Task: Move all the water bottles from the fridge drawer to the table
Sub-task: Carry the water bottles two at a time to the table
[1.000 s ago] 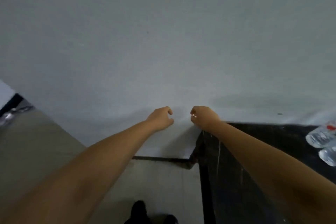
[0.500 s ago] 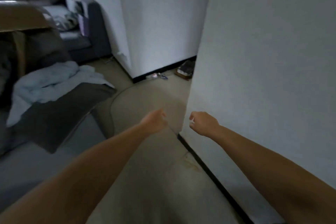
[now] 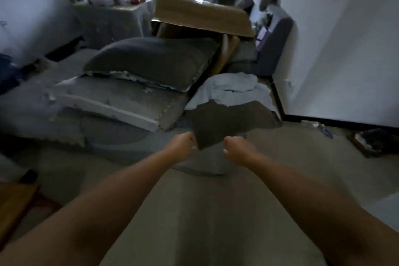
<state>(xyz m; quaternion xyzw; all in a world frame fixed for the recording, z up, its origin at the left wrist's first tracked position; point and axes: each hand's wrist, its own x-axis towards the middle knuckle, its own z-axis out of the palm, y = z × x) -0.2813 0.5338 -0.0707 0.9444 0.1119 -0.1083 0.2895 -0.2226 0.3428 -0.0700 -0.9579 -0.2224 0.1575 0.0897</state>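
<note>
Empty hands held out over the floor [image 3: 207, 211].
Left hand [image 3: 180, 143] and right hand [image 3: 237, 147], centre frame: fingers clenched, holding nothing.

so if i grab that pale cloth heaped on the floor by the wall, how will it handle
The pale cloth lies crumpled in soft folds, so it is probably floppy and would sag from a grip. It looks thin, so likely light. One edge drapes over the dark mat, so it may drag.

1. At 12 o'clock, a plain light-brown wooden table [image 3: 200, 16].
2. Toward 11 o'clock, a dark grey cushion [image 3: 151, 60] on a paler grey cushion [image 3: 112, 103].
3. At 1 o'clock, a white cloth [image 3: 233, 86].
4. At 2 o'clock, a white wall [image 3: 345, 49] with a black skirting board [image 3: 336, 123].
5. At 6 o'clock, a beige floor [image 3: 205, 211].
</note>
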